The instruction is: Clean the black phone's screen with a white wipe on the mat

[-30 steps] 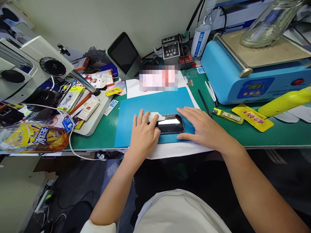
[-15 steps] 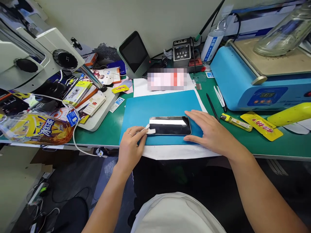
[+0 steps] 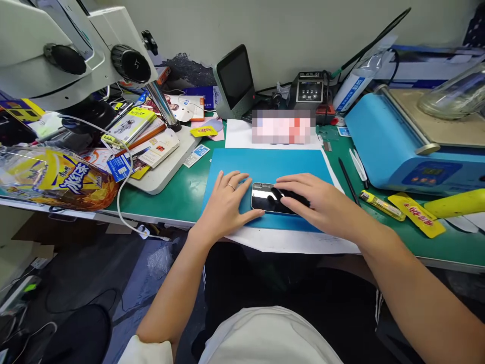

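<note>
A smartphone [image 3: 261,200] lies flat, its glossy black screen up, on a blue mat [image 3: 261,163]. My left hand [image 3: 227,205] rests at the phone's left end, fingers spread and thumb near its lower corner, holding nothing. Over the right part of the phone reaches my right hand [image 3: 314,202], its fingers stretched out and apart from the thumb. Dark reflections of those fingers show in the screen. Whether the fingertips touch the glass I cannot tell, and the phone's right end is hidden under the hand. The white piece seen earlier is out of sight.
Left stand a microscope [image 3: 94,55] and a drink bottle [image 3: 56,177]. Right of the mat are tweezers [image 3: 358,166], a black pen-like tool [image 3: 348,179], a yellow tube [image 3: 382,205] and a blue heating machine [image 3: 379,136]. Behind are a small screen device [image 3: 237,78] and white paper [image 3: 238,134].
My left hand has let go of the small white piece and opened at the phone's left end. My right hand has moved left over the screen. The camera view has shifted left.
</note>
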Tool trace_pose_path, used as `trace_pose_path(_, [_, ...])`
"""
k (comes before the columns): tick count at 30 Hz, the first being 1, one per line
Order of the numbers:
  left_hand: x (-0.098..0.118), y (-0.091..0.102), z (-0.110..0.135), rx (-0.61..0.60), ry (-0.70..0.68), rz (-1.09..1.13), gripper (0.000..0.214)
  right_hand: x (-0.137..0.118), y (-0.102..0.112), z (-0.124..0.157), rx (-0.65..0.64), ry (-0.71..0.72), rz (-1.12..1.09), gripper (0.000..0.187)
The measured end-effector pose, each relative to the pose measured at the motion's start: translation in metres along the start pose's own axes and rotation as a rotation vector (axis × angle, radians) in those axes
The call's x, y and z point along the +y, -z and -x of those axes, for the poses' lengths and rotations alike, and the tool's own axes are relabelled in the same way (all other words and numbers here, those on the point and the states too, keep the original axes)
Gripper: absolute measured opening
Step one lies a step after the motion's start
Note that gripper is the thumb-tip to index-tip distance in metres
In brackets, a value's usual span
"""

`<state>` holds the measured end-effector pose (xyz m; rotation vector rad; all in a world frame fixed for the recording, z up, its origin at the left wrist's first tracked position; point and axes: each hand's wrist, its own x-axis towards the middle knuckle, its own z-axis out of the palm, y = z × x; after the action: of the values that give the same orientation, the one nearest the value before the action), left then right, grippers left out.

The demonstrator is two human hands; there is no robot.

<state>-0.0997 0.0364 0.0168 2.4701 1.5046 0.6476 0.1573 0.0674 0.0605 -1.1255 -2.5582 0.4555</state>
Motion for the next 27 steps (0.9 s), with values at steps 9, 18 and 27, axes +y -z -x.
trace_pose_path(9, [-0.002,-0.007,-0.001,-0.051,0.064,-0.007,0.064,-0.009,-0.023,-0.05,-0.16,0.03,0.021,0.037])
trace_pose_path(18, [-0.002,-0.008,0.0,-0.066,0.075,-0.007,0.066,-0.012,-0.023,-0.051,-0.176,-0.001,0.033,0.038])
trace_pose_path(27, [-0.003,-0.008,0.0,-0.056,0.074,0.007,0.063,-0.01,-0.028,-0.061,-0.157,0.022,0.025,0.037])
